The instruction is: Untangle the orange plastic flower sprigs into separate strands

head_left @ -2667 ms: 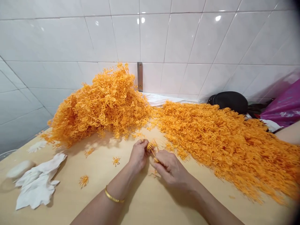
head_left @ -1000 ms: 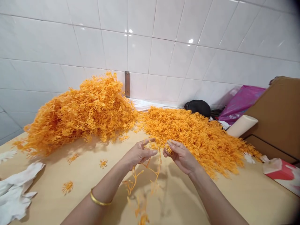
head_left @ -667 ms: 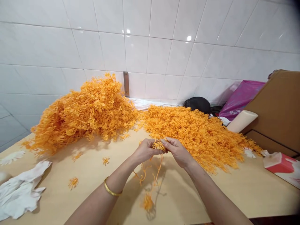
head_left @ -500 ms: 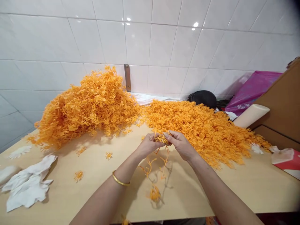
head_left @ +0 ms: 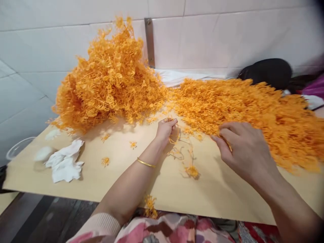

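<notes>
My left hand is closed on a thin orange plastic stem that trails across the wooden table to a small orange flower piece. My right hand hovers to the right with fingers pinched on a small orange piece, near the edge of the flat orange heap. A tall tangled mound of orange plastic sprigs stands at the back left. Several loose orange flower bits lie scattered on the table.
A crumpled white cloth lies at the left of the table. A black bag rests against the tiled wall at the back right. A metal bracket is fixed to the wall. Orange bits lie at the near edge.
The hands, joined on one sprig half a second ago, have parted: the left stays on the stem, the right has moved right toward the flat heap. The view has tilted down.
</notes>
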Demonstrator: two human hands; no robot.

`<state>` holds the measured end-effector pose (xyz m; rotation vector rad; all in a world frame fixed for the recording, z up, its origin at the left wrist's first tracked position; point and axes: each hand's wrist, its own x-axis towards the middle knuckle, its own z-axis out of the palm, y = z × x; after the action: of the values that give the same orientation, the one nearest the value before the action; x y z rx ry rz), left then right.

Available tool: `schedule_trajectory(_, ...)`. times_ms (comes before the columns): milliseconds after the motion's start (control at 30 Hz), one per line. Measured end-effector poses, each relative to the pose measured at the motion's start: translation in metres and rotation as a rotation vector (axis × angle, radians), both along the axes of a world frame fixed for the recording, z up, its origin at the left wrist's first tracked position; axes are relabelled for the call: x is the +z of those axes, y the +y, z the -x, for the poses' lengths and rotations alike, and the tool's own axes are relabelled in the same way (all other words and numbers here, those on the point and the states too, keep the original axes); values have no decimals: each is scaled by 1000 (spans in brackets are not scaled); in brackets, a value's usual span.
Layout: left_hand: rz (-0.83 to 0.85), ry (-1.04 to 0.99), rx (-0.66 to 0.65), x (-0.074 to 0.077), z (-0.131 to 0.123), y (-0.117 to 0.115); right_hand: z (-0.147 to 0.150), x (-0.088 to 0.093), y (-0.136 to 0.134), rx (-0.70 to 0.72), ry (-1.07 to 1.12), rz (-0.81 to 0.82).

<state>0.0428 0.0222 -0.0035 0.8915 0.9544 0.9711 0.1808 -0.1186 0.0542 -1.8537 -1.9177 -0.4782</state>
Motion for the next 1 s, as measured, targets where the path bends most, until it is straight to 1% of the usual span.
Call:
schedule_trajectory(67,25,-57,16,0,1,5,5,-10,-5,1,-106,71)
schedule_trajectory(133,55,-120,29,0,4,12,14,-16,-13,59,-105,131)
schedule_trajectory(167,67,-143,39,0,6,15,21,-16,-16,136,-58,169)
schedule_trajectory(233,74,-179,49,-1,9,21,40,-15,-22,366,83,287)
schedule_trajectory(300,57,-202,59,-1,12,26,66,-14,-24,624,175,498)
schedule_trajectory(333,49,-207,56,-1,14,28,79,-15,-23,726,171,628)
schedule_trajectory(400,47,-212,51,-1,16,30,104,-21,-18,869,142,786)
schedule_trajectory(433,56,-213,52,-1,18,31,114,-25,-15,925,124,818)
schedule_trajectory(500,86,-219,47,-1,21,32,128,-36,-10,1011,97,820)
schedule_trajectory(600,119,-233,19,-1,27,33,134,-48,-8,1059,83,807)
schedule_trajectory(667,121,-239,2,-3,28,35,131,-51,-10,1035,105,804)
schedule_trajectory(800,104,-237,-4,-5,29,36,125,-52,-15,964,153,815)
schedule_trajectory(1000,81,-225,5,-6,30,32,122,-52,-22,930,230,831)
